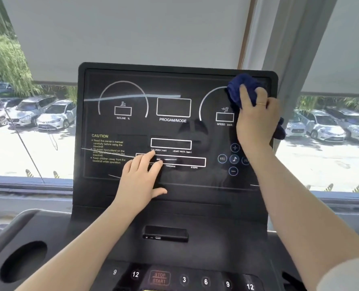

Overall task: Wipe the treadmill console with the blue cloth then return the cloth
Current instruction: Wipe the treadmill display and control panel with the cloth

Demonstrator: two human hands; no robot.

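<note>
We find right hand [256, 120] pressed to upper right of treadmill console [174, 131], fingers curled round bunched blue cloth [242, 89]; cloth bulges above fingertips, tail hangs past heel of hand. We note left hand [142, 177] flat on lower panel, fingers straight, relaxed, tips at readout boxes. Parked cars [40, 114] seen beyond window.

Treadmill console [174, 131]: black upright panel, unlit display boxes, white labels. Blue cloth [242, 89] bunched against upper right corner, pressed there by right hand [256, 120], fingers curled over it. Left hand [142, 177] flat on lower middle, fingers straight, near bottom edge. Below panel: grey tray with round cup holder [23, 261] at left; speed keys along bottom edge.
</note>
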